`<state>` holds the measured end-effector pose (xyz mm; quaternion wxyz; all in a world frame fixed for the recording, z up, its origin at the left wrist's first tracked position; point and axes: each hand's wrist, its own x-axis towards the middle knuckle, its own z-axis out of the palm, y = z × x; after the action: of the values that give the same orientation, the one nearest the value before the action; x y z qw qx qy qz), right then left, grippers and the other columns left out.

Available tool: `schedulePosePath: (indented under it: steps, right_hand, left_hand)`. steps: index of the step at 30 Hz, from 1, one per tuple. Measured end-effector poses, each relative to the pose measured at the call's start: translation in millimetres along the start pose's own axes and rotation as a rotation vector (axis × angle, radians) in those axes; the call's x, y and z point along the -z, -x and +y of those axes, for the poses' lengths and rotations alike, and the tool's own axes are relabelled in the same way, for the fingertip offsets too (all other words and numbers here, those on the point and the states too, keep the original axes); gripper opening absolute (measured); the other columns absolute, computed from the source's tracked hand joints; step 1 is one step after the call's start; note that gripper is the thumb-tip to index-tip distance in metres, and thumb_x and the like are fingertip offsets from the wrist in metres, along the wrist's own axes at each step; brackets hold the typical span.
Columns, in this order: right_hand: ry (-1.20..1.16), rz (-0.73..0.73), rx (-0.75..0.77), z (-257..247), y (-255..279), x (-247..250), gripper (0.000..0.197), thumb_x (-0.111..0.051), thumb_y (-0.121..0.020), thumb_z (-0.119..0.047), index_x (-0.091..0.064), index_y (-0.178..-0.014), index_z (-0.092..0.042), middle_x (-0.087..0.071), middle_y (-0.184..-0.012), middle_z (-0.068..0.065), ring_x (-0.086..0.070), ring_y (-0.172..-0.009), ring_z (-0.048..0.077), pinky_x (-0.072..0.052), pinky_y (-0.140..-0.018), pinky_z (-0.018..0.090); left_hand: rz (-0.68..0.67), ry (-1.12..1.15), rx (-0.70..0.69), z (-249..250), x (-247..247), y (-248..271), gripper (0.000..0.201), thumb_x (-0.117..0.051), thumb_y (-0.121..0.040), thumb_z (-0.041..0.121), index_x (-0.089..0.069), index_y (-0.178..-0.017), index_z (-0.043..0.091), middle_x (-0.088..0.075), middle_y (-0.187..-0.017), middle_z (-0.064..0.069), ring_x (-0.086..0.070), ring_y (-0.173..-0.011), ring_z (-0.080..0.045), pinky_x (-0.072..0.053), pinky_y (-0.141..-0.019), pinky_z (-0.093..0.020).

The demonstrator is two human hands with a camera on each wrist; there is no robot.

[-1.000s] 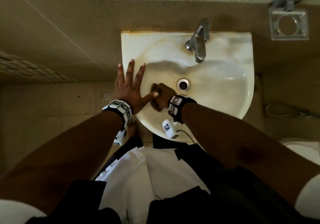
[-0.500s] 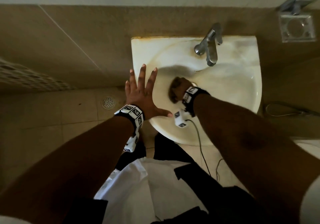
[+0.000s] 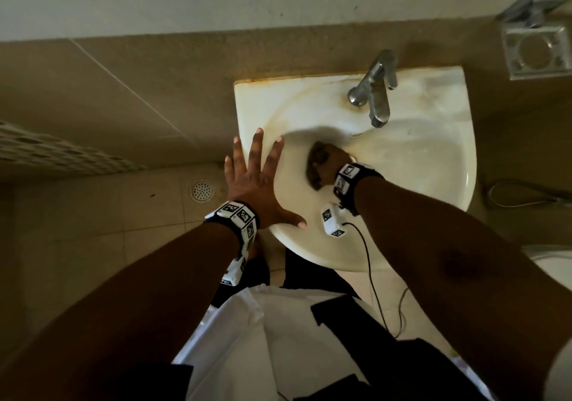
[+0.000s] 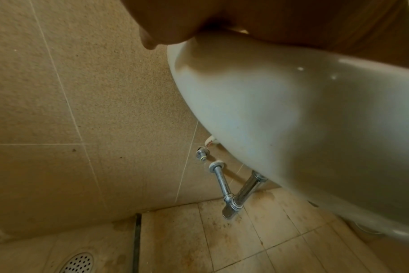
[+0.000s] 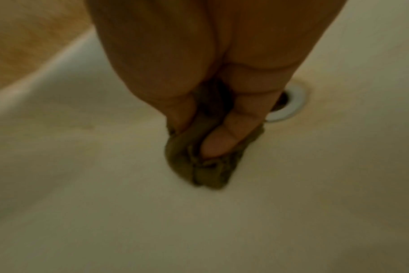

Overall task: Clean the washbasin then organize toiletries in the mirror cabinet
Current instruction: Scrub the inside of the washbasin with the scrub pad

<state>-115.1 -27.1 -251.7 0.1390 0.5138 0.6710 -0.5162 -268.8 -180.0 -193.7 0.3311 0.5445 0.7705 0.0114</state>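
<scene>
R hand (image 3: 323, 165), fingers (image 5: 224, 142) pinching a wadded cloth (image 5: 206, 166), has scrubbed from basin (image 3: 433, 165) front-left up beside the drain (image 5: 290, 103); L hand (image 3: 258, 183) stays spread flat on rim, so cleaning's mid-way, cabinet untouched.

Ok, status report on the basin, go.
Left hand flat on basin rim. Right hand grips cloth, pressed in bowl beside drain. Nothing in the way.
</scene>
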Motion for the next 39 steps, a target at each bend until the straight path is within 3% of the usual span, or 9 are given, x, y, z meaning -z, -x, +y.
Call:
schedulePosePath:
  steps: [2,8,12,17,21,24,29,34,39]
  right_hand:
    - [-0.147,-0.062,0.109,-38.8,18.4,-16.9,0.024,-0.044,-0.102,-0.015,-0.059,-0.084,-0.016,-0.056,-0.065,0.004,-0.057,-0.055,0.022,-0.055,-0.054,0.038]
    - [-0.499,-0.256,0.065,-56.0,37.6,-32.7,0.026,-0.051,-0.099,-0.002,-0.061,-0.081,-0.017,-0.057,-0.07,0.006,-0.063,-0.057,0.029,-0.055,-0.056,0.042]
    - [-0.156,0.071,-0.18,-53.4,17.7,-13.2,0.016,-0.049,-0.098,-0.009,-0.063,-0.092,-0.016,-0.058,-0.083,0.004,-0.059,-0.081,0.022,-0.05,-0.071,0.036]
    - [0.013,0.015,0.046,-80.4,25.5,-29.4,0.02,-0.059,-0.084,-0.011,-0.07,-0.1,-0.017,-0.073,-0.093,0.013,-0.071,-0.085,0.032,-0.06,-0.081,0.046]
    - [-0.146,0.221,0.085,-67.1,29.3,-34.8,0.031,-0.056,-0.093,-0.015,-0.062,-0.124,-0.014,-0.069,-0.098,0.007,-0.068,-0.078,0.021,-0.048,-0.066,0.022]
    - [0.034,0.482,-0.006,-41.2,13.3,-28.0,0.041,-0.058,-0.092,-0.013,-0.054,-0.133,-0.014,-0.062,-0.121,0.007,-0.06,-0.103,0.022,-0.039,-0.08,0.024]
    - [-0.377,0.895,-0.079,-16.4,10.7,-18.2,0.022,-0.062,-0.091,-0.019,-0.066,-0.112,-0.015,-0.07,-0.113,0.008,-0.063,-0.11,0.031,-0.048,-0.097,0.037]
    - [-0.203,0.442,0.138,-54.7,15.1,-39.2,0.037,-0.067,-0.084,-0.016,-0.064,-0.121,-0.012,-0.069,-0.117,0.006,-0.063,-0.106,0.022,-0.05,-0.099,0.036]
    - [-0.159,-0.025,0.235,-50.9,31.7,-44.7,0.033,-0.071,-0.085,-0.016,-0.062,-0.116,-0.019,-0.069,-0.092,-0.005,-0.068,-0.081,0.016,-0.055,-0.07,0.032]
  left_hand:
    - [0.0,0.008,-0.003,0.4,2.3,0.7,0.165,-0.062,-0.029,0.102,0.043,-0.142,0.044,0.043,-0.159,0.0,0.034,-0.147,-0.043,0.006,-0.119,-0.069]
    - [-0.022,-0.001,-0.028,0.8,9.6,6.2,0.166,-0.055,-0.028,0.105,0.044,-0.143,0.038,0.045,-0.158,-0.004,0.038,-0.145,-0.041,0.002,-0.118,-0.071]
    - [-0.034,-0.006,-0.032,-0.7,8.9,5.1,0.167,-0.056,-0.028,0.106,0.044,-0.143,0.038,0.044,-0.159,-0.003,0.038,-0.145,-0.04,0.005,-0.118,-0.071]
    - [0.013,0.059,-0.067,-3.9,5.3,7.9,0.153,-0.048,-0.039,0.106,0.042,-0.144,0.041,0.04,-0.161,0.0,0.033,-0.148,-0.04,0.001,-0.119,-0.07]
    - [0.03,0.058,-0.079,-5.9,4.4,6.4,0.14,-0.035,-0.043,0.106,0.044,-0.141,0.044,0.037,-0.163,0.001,0.031,-0.149,-0.04,0.0,-0.12,-0.069]
    - [0.002,0.05,-0.089,-7.8,4.7,6.3,0.138,-0.034,-0.043,0.106,0.045,-0.139,0.045,0.039,-0.162,0.002,0.033,-0.148,-0.04,0.003,-0.12,-0.069]
    - [0.016,0.045,-0.103,-9.4,3.3,6.5,0.141,-0.034,-0.044,0.107,0.036,-0.148,0.042,0.038,-0.162,0.004,0.034,-0.148,-0.04,0.005,-0.119,-0.069]
    - [0.025,0.04,-0.105,-9.7,0.5,4.9,0.144,-0.032,-0.042,0.109,0.032,-0.151,0.041,0.035,-0.164,0.003,0.03,-0.149,-0.042,0.002,-0.119,-0.069]
    - [0.048,0.016,-0.115,-9.9,-2.6,4.7,0.144,-0.019,-0.039,0.112,0.03,-0.153,0.04,0.036,-0.163,0.003,0.029,-0.149,-0.044,0.0,-0.119,-0.07]
